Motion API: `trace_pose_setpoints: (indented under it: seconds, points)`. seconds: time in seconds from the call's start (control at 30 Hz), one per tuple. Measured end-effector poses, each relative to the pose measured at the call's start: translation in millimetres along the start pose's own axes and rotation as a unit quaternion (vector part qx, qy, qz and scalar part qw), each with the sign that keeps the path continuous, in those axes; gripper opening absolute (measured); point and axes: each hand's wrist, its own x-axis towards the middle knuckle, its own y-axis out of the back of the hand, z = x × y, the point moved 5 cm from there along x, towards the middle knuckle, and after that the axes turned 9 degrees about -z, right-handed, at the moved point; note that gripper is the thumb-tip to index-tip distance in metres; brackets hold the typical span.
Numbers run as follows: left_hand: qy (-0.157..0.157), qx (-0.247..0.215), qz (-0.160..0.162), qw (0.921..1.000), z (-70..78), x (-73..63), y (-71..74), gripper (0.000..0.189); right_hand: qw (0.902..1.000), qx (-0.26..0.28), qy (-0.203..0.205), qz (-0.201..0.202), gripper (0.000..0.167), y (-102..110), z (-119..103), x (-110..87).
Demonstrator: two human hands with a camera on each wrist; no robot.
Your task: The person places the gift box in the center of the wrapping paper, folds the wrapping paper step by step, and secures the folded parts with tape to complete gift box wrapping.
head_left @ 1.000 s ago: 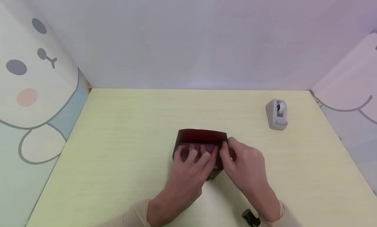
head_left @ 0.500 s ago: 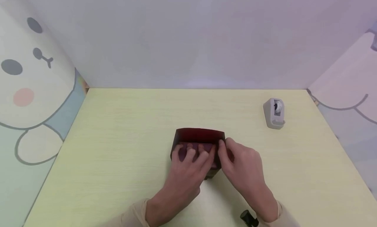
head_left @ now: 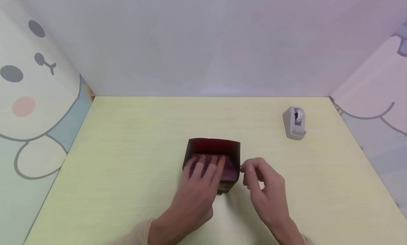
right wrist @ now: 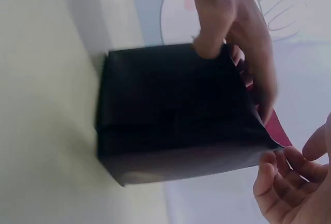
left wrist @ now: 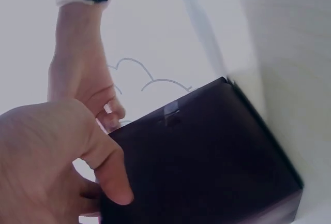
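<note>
A black open-topped box (head_left: 190, 151) with a red inside stands on the table in the head view. Inside it lies something purple (head_left: 230, 171) whose kind I cannot tell. My left hand (head_left: 198, 186) reaches over the near wall, fingers inside on the purple surface. In the left wrist view its thumb (left wrist: 115, 177) lies against the box's outer face, so the hand grips that wall. A small shiny patch like tape (left wrist: 171, 111) shows there. My right hand (head_left: 268, 188) is at the box's right edge, fingers loosely bent, thumb apart; its fingertips (right wrist: 266, 169) are at the rim corner.
A grey tape dispenser (head_left: 294, 123) with a roll in it stands at the back right of the pale yellow table (head_left: 133, 132). Behind the table rises a plain whitish wall (head_left: 203, 43). Cartoon-printed panels (head_left: 41, 96) flank both sides.
My right hand has let go of the box's right wall, moving slightly right and nearer. The left fingers have straightened somewhat, showing more purple. A small dark object by the right wrist is no longer visible.
</note>
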Motion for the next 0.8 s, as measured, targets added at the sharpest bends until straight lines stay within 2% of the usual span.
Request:
trace_pose_setpoints:
  seconds: [0.17,0.27,0.4,0.53,0.63,0.8]
  points:
    - [-0.021,-0.012,0.037,0.999,-0.9,-6.6,6.5,0.065,0.9935,0.1,-0.055,-0.01,0.034,-9.7,10.4,-22.9]
    - [-0.03,-0.014,0.056,0.9979,-0.7,-7.9,6.0,0.064,0.9918,0.114,-0.054,-0.019,0.047,-17.4,10.2,-33.2]
    - [-0.037,-0.009,0.076,0.9964,-0.2,-9.0,2.9,0.068,0.9988,0.042,-0.001,-0.025,0.066,-25.3,1.2,-41.6]
    - [-0.038,-0.01,0.077,0.9962,0.4,-10.3,0.4,0.074,0.9989,-0.006,0.042,-0.017,0.069,-29.2,-6.2,-44.3]
    - [-0.037,-0.007,0.073,0.9966,0.9,-10.3,-0.9,0.076,0.9986,-0.021,0.047,-0.011,0.069,-29.8,-6.6,-44.7]
    - [-0.035,-0.003,0.073,0.9967,1.4,-10.8,-2.0,0.075,0.9952,-0.078,0.059,0.007,0.069,-31.1,-6.5,-45.2]
